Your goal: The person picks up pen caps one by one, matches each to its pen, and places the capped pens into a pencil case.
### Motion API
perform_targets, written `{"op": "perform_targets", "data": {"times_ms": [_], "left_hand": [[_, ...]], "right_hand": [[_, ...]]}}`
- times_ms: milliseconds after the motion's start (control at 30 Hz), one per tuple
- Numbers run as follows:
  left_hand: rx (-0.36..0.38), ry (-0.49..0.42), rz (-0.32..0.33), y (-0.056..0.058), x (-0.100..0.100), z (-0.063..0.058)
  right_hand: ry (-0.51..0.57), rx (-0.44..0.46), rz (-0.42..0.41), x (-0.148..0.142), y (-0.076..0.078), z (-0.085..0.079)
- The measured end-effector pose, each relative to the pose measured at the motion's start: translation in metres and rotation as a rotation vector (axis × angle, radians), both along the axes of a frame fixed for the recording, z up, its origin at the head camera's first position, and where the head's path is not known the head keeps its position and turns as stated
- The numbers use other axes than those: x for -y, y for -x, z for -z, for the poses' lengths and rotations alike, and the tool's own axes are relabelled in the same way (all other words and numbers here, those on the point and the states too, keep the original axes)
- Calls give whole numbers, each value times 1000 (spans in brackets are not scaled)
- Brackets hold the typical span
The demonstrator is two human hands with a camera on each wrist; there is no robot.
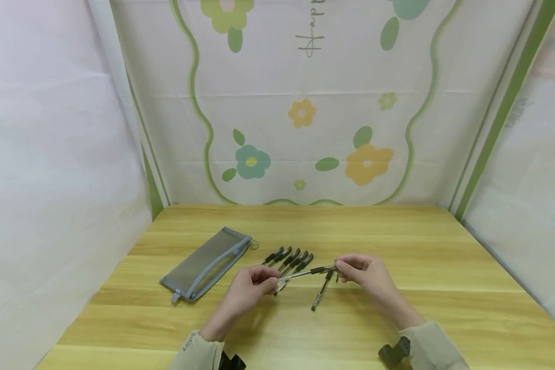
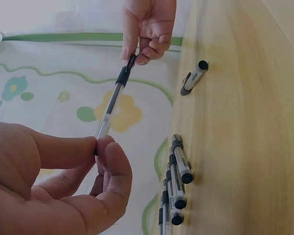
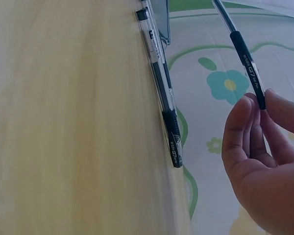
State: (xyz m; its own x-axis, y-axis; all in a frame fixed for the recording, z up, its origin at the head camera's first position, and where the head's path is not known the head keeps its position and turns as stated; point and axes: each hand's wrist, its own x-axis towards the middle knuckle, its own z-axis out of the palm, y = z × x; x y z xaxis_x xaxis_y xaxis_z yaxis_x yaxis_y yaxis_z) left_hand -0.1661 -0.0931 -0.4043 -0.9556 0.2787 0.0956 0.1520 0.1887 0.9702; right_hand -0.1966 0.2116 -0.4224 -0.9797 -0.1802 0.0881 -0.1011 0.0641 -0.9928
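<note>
A clear-barrelled gel pen with a black cap is held in the air between both hands, slightly tilted. My left hand pinches its clear end between thumb and fingertips. The black cap end is pinched by the thumb and fingers of my right hand; the right wrist view shows "G7" lettering on that cap. Behind the held pen, several similar pens lie side by side in a slanted row, partly covered by the left hand. A separate pen rests on the table below the right fingers.
A grey-blue mesh zip pouch lies flat on the wooden table, left of the pen row. A ring hangs at its upper right corner. White floral cloth stands behind the table and at both sides.
</note>
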Motion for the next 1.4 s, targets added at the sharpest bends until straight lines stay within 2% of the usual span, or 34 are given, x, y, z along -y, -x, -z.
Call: {"op": "perform_targets", "data": {"times_ms": [467,867,1400], "left_hand": [[99,-140,-29,9,-1,0],[121,-199,-26,11,3,2],[148,-252,-89,7,-3,0]], "right_hand": [[68,83,24,3,12,-3],[3,59,-22,5,21,-9],[-15,32,-94,-6,25,-15]]}}
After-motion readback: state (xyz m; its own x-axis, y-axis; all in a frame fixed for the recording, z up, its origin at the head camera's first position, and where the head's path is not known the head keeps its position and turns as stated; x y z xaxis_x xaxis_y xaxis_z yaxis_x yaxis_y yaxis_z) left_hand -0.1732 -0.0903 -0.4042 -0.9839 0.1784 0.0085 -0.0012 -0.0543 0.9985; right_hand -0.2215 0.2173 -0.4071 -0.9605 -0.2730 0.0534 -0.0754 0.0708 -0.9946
